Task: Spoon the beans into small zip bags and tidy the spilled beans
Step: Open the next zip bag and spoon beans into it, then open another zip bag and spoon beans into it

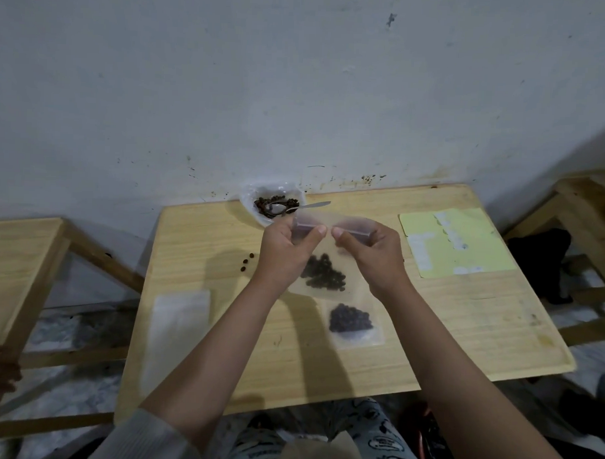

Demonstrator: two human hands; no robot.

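- Head view: our left hand (287, 244) and right hand (369, 247) hold a zip bag (327, 264) up over the middle of the worktop (462, 320); each grip is clamped on the bag's top strip, thumb tips nearly meeting.
- Bag holds a clump of beans (323, 274) low down; we judge we're pressing the zip closed.
- Done: one filled bag (354, 322) lies flat just near of the held one.
- Left: empty bags (180, 314) near left; more beans in the clear tub (272, 206) at the far edge, spoon (295, 208) resting in it.
- Spilled beans (247, 261), a few, sit left of the left hand, not yet tidied.
- Yellow label sheet (458, 241) far right, out of the way. Nothing blocks the tub or the spill.
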